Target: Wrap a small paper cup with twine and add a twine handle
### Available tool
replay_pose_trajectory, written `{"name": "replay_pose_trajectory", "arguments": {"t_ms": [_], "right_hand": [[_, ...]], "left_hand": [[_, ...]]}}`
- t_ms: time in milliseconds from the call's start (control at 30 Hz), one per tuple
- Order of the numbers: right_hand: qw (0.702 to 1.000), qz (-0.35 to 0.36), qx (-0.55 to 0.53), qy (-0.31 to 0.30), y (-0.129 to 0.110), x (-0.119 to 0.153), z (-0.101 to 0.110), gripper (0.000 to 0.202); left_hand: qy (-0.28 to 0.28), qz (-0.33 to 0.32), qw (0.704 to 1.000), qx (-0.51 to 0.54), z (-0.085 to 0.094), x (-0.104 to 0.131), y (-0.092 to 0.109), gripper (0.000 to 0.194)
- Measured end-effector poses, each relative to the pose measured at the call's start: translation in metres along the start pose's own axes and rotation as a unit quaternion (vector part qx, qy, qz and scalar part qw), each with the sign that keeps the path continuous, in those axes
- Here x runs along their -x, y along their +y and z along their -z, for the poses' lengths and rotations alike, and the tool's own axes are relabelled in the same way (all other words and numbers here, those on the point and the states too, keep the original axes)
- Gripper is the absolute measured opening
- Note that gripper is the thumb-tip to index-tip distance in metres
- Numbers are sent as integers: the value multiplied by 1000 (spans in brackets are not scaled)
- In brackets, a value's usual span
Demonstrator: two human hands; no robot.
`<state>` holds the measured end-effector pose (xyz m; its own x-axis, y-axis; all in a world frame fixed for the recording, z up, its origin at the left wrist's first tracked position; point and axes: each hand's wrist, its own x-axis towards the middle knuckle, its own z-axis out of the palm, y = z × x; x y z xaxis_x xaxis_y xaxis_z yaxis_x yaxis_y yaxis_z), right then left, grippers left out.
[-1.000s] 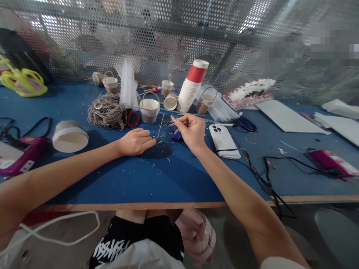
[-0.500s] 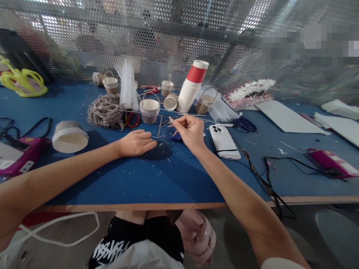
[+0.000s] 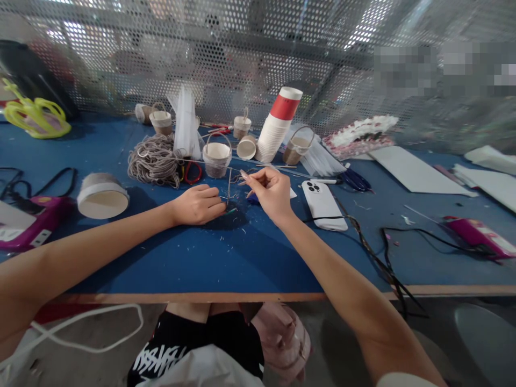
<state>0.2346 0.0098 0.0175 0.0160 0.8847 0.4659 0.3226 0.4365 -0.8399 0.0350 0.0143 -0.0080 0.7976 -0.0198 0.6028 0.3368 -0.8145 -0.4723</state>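
Note:
My left hand (image 3: 200, 205) is closed low over the blue table, its fingertips pinching the lower end of a thin cord (image 3: 229, 185) that rises upright. My right hand (image 3: 269, 192) pinches the same grey cord near the top, thumb and index finger together. Just behind the hands stands a small cup basket (image 3: 216, 159) with an arched handle. A coil of grey cord (image 3: 155, 159) lies behind my left hand, with red-handled scissors (image 3: 193, 172) beside it. Something blue is partly hidden behind my right fingers.
A tall stack of paper cups (image 3: 278, 126) leans at the back among small cup baskets. A white phone (image 3: 323, 205) and black cables lie to the right. At the left are a larger cup (image 3: 102, 196) and a purple glue gun (image 3: 38, 226).
My right hand has shifted slightly left, its fingers a little more spread toward the cord. My left hand has barely moved.

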Motion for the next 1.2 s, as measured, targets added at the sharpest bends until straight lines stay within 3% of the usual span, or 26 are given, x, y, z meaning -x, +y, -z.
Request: {"name": "replay_pose_trajectory", "arguments": {"t_ms": [233,533,600,700,867,967,1100,1200], "right_hand": [[1000,10,0,-2,2,1,-1,20],[1000,12,-15,12,-2,0,1,18],[1000,7,-28,9,-1,-1,1,18],[999,11,-39,-2,-1,-1,1,17],[999,8,-42,-13,-3,2,0,17],[998,-5,-58,-18,-3,2,-1,17],[995,-35,-87,-28,-3,1,-1,16],[990,-55,-123,-48,-3,0,-1,15]], "left_hand": [[17,9,999,-28,3,2,1,20],[-7,-36,999,-13,4,-2,1,27],[-9,1,1000,-12,2,1,1,27],[-15,115,993,0,-2,5,0,26],[-22,314,948,40,-7,10,-2,26],[-15,331,943,38,-6,11,-2,23],[70,353,933,17,-10,13,-1,22],[129,397,909,7,-18,16,-2,41]]}}
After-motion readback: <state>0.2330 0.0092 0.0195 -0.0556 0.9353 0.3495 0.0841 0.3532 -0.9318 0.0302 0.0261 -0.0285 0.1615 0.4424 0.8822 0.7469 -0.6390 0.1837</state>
